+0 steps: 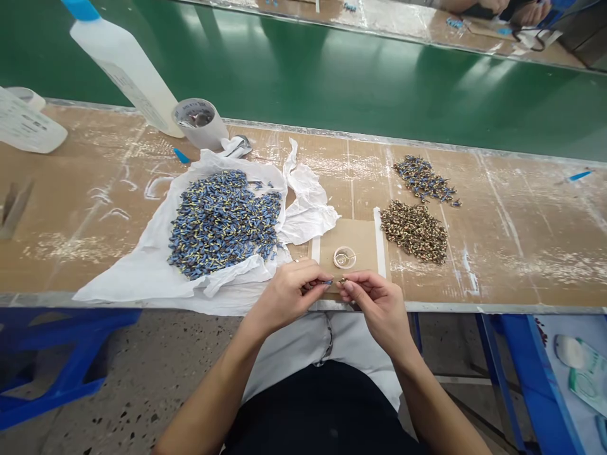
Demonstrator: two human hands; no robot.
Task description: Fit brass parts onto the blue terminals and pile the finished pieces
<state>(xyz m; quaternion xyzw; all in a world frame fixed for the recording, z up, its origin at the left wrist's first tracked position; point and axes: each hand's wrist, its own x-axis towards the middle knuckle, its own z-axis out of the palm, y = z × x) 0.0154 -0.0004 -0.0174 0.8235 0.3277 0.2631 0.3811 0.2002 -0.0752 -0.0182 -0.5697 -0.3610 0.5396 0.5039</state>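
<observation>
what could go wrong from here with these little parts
The small cup sits just beyond the fingertips of the left hand and right hand, so a knuckle might tip it.

The hands work close to the table's front edge; a dropped piece could fall to the floor.

The blue-and-brown pile lies very near the brown-and-cream pile, so a nudge could mix them.

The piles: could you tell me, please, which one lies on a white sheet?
The large pile on the left; the small blue pile and brown pile lie straight on the bench.
</observation>
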